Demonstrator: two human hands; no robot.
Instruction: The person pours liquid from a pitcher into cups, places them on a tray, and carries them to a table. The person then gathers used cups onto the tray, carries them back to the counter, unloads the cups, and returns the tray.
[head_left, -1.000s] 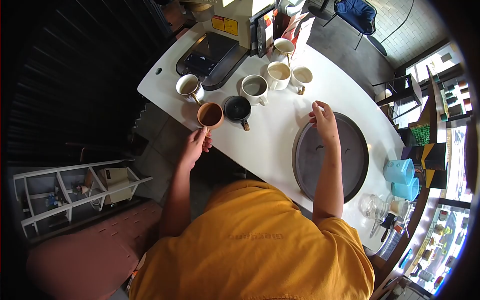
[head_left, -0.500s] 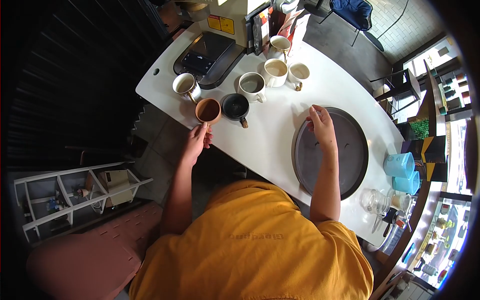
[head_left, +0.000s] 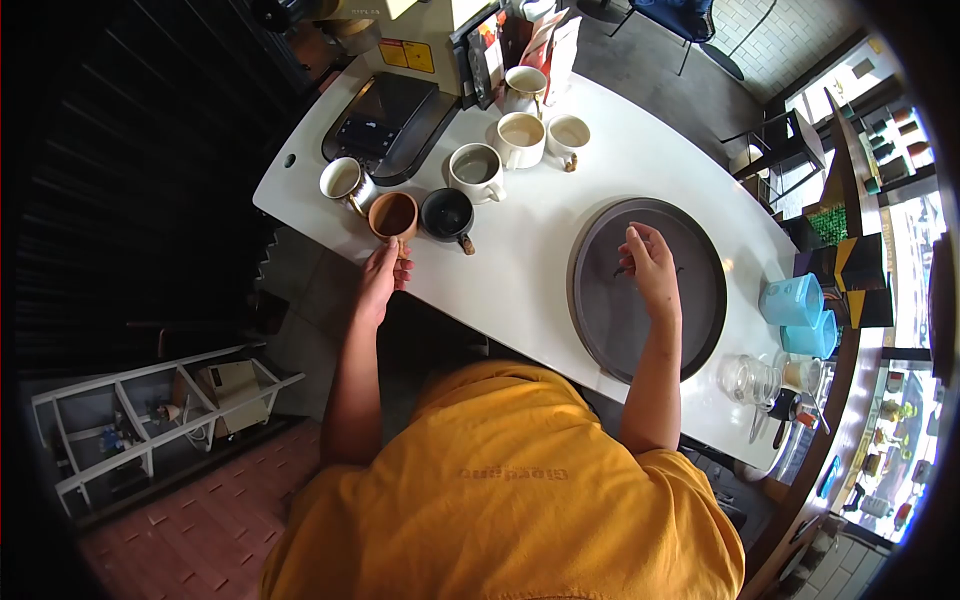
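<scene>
My left hand (head_left: 380, 277) pinches the handle of a terracotta-brown cup (head_left: 393, 214) at the table's near edge. Right beside that cup stands a black cup (head_left: 446, 214) with a cork-like handle. A white mug with brown marks (head_left: 347, 181) is on its other side, and a white mug with a grey inside (head_left: 476, 170) sits farther back. My right hand (head_left: 650, 265) hovers over a round dark tray (head_left: 690, 310), its fingers loosely bent and apart with nothing visible in them. The tray's bare surface shows around this hand.
Behind are more pale mugs (head_left: 521, 138), a black scale (head_left: 385, 120) and upright bags (head_left: 550, 50). Blue containers (head_left: 793, 299) and glass jars (head_left: 750, 380) stand at the white table's (head_left: 530, 280) right end. A white rack (head_left: 150, 425) is at lower left.
The view has shifted, so the table things appear farther left and slightly higher. My left hand stays on the brown cup's handle. My right hand is farther in over the tray.
</scene>
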